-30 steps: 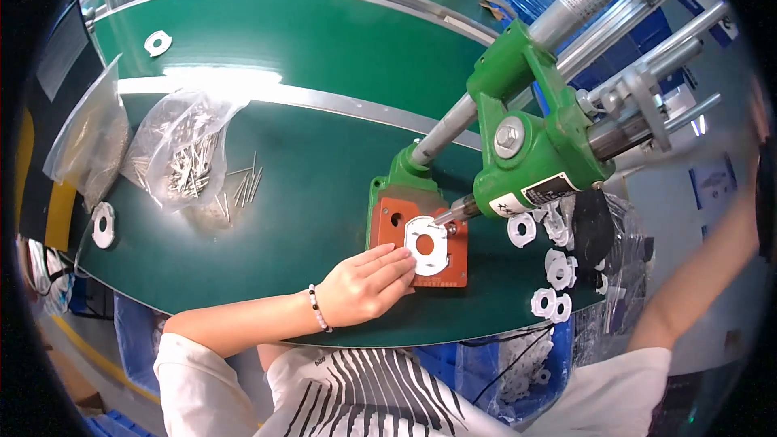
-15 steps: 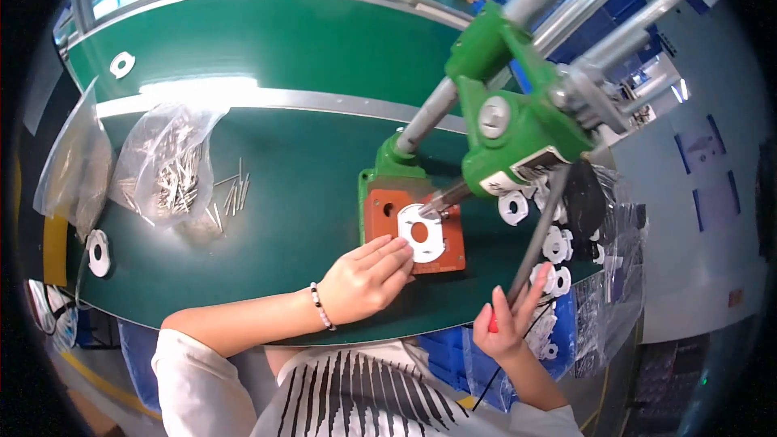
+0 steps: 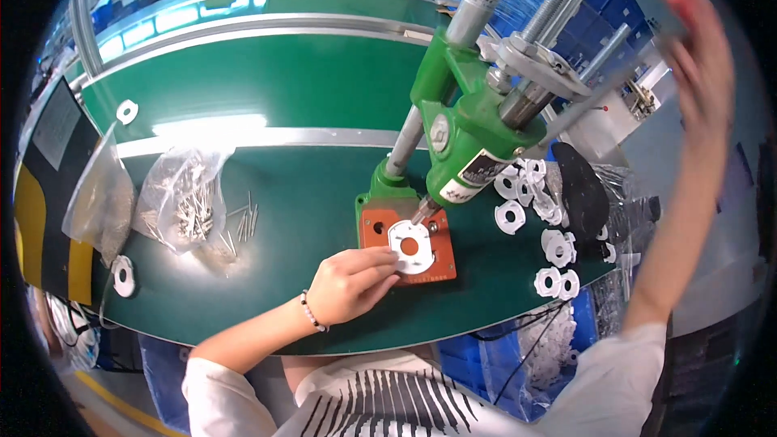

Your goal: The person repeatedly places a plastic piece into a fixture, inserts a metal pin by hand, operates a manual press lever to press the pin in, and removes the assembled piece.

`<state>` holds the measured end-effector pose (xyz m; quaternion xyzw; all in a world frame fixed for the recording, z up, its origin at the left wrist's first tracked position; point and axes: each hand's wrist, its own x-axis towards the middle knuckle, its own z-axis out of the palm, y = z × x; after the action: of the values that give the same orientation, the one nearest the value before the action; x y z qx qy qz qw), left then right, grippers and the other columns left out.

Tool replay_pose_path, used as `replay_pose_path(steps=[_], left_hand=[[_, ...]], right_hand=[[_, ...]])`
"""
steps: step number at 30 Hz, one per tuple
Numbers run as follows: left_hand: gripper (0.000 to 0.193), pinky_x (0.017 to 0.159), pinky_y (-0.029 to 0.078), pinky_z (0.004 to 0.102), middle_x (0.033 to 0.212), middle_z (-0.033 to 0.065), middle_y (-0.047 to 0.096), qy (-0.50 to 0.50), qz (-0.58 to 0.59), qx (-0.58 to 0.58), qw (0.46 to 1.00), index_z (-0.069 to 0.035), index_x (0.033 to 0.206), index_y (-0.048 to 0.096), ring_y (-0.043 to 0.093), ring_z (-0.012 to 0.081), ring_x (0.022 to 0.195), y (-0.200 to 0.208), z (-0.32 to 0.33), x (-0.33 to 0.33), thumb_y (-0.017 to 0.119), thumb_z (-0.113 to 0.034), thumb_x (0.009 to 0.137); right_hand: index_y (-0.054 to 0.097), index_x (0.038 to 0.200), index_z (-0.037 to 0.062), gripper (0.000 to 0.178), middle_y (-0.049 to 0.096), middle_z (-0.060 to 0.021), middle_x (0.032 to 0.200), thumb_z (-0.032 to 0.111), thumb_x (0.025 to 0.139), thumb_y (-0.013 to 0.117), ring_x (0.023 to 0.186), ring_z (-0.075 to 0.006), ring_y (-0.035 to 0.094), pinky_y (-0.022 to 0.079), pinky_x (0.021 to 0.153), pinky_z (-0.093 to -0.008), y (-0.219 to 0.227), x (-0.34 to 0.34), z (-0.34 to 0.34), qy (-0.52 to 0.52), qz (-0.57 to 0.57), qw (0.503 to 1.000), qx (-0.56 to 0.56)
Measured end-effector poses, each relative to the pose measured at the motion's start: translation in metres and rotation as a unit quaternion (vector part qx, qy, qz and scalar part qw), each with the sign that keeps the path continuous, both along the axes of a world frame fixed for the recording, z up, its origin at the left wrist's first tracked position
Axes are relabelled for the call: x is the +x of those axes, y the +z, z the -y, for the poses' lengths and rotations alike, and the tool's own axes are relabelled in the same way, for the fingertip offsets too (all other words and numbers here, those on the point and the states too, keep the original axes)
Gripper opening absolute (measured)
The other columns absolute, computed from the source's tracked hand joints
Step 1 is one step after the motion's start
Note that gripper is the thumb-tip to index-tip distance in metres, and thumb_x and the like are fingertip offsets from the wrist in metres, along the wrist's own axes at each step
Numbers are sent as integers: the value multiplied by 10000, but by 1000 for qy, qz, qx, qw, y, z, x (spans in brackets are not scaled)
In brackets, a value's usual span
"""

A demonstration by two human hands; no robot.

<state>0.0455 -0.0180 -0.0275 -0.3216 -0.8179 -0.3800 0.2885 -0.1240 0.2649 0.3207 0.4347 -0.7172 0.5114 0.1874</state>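
Observation:
My left hand (image 3: 354, 282), closed, pinches the near left edge of a white plastic ring plate (image 3: 424, 260). The plate lies on the orange fixture block (image 3: 446, 265) at the foot of a green hand press (image 3: 469, 133). The tip of the press's metal spindle (image 3: 424, 210) is close to the plate's far edge; whether they touch I cannot tell. Raised high at the right, my right hand (image 3: 698, 73) is smeared by motion. It is closed around the red-ended press lever (image 3: 603, 99), which slants up from the press.
Several white ring plates (image 3: 510, 217) lie right of the press, beside a black object (image 3: 581, 194). Clear bags (image 3: 182, 194) of metal pins and loose pins (image 3: 247, 222) are at left. A blue bin (image 3: 461, 376) with white parts sits below the table's front edge.
My right hand has swung the lever up from near the table's front edge to the upper right. My left hand stays at the plate, its fingers more curled. The whole view has shifted.

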Motion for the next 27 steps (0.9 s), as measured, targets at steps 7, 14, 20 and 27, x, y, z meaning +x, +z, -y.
replay_pose_path(steps=[7, 14, 20, 27], left_hand=[[254, 830, 453, 404, 937, 122, 644, 115, 192, -13, 974, -21, 941, 630, 564, 337, 908, 19, 8, -48, 669, -174, 742], [234, 639, 493, 418, 772, 172, 643, 5, 318, -102, 943, -53, 837, 658, 623, 343, 734, 32, -21, -90, 672, -260, 730], [242, 738, 501, 300, 910, 103, 669, -19, 359, 91, 929, 20, 1003, 608, 612, 135, 843, 36, 12, -98, 619, -23, 765], [319, 758, 496, 316, 976, 101, 637, 203, 393, 90, 892, -16, 1098, 567, 613, 209, 881, -27, 127, -204, 608, -145, 810]], right_hand=[[632, 958, 89, 257, 620, 2, 789, 324, 876, 568, 528, -68, 486, 394, 463, -237, -158, -162, 64, -80, 138, 978, 132], [603, 857, 40, 329, 640, -58, 749, 360, 877, 530, 505, -145, 552, 459, 427, -331, -281, -81, 59, -175, 450, 851, 207], [545, 917, 43, 247, 627, -121, 820, 254, 822, 632, 697, -227, 618, 498, 591, -326, -336, 9, -23, -322, 76, 935, 125], [548, 1057, 32, 417, 437, -140, 1255, 266, 745, 696, 1193, -350, 377, 321, 985, -522, -393, 53, -60, -388, -41, 843, 370]])
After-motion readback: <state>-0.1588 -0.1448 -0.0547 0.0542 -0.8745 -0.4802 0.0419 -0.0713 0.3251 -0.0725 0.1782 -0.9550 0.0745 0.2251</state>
